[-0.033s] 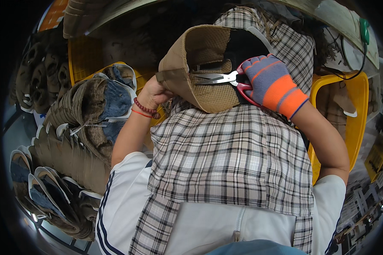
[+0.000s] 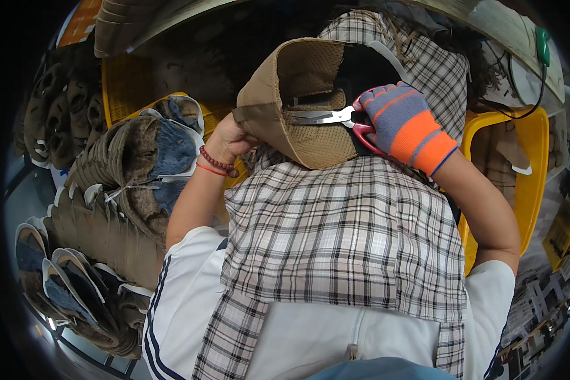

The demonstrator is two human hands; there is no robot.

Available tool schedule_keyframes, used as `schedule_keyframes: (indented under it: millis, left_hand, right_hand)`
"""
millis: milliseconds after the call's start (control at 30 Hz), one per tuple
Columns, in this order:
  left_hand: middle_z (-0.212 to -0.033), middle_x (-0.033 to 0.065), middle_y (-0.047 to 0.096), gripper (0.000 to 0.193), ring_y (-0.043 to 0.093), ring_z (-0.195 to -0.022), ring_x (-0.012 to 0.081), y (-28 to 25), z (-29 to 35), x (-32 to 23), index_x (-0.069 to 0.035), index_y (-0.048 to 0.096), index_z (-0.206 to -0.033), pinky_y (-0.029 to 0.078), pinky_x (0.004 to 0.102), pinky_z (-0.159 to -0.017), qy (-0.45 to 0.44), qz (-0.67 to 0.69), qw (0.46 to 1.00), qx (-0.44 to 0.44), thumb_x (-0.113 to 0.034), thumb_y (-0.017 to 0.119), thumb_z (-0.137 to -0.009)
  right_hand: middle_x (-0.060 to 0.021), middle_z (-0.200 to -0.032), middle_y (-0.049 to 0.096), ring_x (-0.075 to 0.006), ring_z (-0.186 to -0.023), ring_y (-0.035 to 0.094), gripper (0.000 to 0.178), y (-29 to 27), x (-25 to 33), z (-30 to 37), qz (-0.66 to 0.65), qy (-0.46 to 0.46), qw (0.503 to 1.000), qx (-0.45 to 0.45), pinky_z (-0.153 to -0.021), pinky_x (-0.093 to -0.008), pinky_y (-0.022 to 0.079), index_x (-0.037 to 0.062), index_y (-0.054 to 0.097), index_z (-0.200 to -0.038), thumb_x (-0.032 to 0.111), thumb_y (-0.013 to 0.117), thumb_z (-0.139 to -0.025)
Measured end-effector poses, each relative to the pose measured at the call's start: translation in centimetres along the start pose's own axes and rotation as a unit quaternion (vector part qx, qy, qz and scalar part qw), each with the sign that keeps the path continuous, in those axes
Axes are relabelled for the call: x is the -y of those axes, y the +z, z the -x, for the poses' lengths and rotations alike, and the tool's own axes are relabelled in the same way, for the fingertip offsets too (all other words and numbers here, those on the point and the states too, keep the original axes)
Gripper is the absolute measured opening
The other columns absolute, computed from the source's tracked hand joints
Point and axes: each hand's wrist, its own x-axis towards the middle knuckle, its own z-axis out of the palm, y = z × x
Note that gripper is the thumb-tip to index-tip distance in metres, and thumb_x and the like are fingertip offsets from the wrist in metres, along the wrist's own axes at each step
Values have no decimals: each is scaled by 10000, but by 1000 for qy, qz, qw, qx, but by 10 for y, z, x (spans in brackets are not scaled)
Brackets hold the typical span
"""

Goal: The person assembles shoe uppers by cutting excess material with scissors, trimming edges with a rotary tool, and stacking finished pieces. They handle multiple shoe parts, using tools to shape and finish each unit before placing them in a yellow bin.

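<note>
A tan shoe upper (image 2: 326, 144) with a dotted-texture inner lining and a dark section at its right stands tilted over my lap. My bare left hand (image 2: 234, 134) grips its left edge, the fingers partly hidden behind the material. In my right hand (image 2: 402, 117), which wears a grey and orange knit glove, is a pair of scissors (image 2: 329, 118) with red handles. Their metal blades reach left into the opening of the upper, slightly apart, with the tips near its left inner wall. Whether they touch a thread there is too small to tell.
Stacks of brown uppers (image 2: 101, 221) with blue and fuzzy linings lie at my left, beside a yellow crate (image 2: 126, 88). Another yellow crate (image 2: 533, 164) holding brown pieces stands at my right. Plaid cloth (image 2: 342, 234) covers my lap; a table edge (image 2: 506, 38) runs beyond.
The scissor blades are a little closer together. Both hands and the shoe upper stay nearly where they were.
</note>
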Motion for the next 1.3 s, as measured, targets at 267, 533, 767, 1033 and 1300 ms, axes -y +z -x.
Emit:
schedule_keyframes:
  millis: [267, 533, 767, 1033, 1300]
  left_hand:
    - [-987, 89, 651, 299, 635, -893, 186, 3, 3, 14, 4, 650, -987, 535, 339, -829, 65, -33, 996, -43, 72, 717, -704]
    - [-1090, 134, 624, 339, 593, -1010, 223, -2, -3, 19, 29, 641, -1009, 509, 341, -902, 75, -28, 997, 2, 86, 720, -684]
    - [-1123, 157, 609, 351, 594, -1015, 228, 0, -3, 17, 23, 607, -1082, 518, 348, -894, 73, 17, 996, 40, 88, 658, -741]
    - [-1166, 178, 585, 333, 604, -990, 225, -5, -4, 16, 28, 576, -1130, 526, 343, -877, 59, 35, 995, 74, 76, 589, -801]
    - [-1165, 175, 585, 295, 602, -987, 220, -7, -6, 19, 35, 600, -1088, 519, 344, -891, 70, 27, 995, 59, 88, 603, -798]
  right_hand:
    - [-85, -834, 656, -250, -786, 629, 524, -9, -24, 24, 12, 110, 992, 54, -705, -347, 479, 94, 608, -1052, 530, 633, -762]
    - [-103, -856, 644, -268, -803, 606, 656, -1, -27, 26, 0, 64, 997, 41, -725, -359, 479, 63, 630, -959, 649, 649, -665]
    - [-136, -764, 651, -299, -726, 643, 764, 0, -19, 5, -65, 86, 982, 158, -621, -373, 491, 53, 622, -1012, 707, 647, -619]
    - [-126, -791, 659, -282, -740, 648, 786, 6, -18, 3, -64, 91, 979, 171, -622, -366, 504, 44, 614, -1017, 741, 590, -655]
    - [-141, -865, 652, -302, -821, 636, 895, -12, -3, 1, -64, 89, 984, 142, -679, -374, 517, 10, 612, -989, 785, 631, -540]
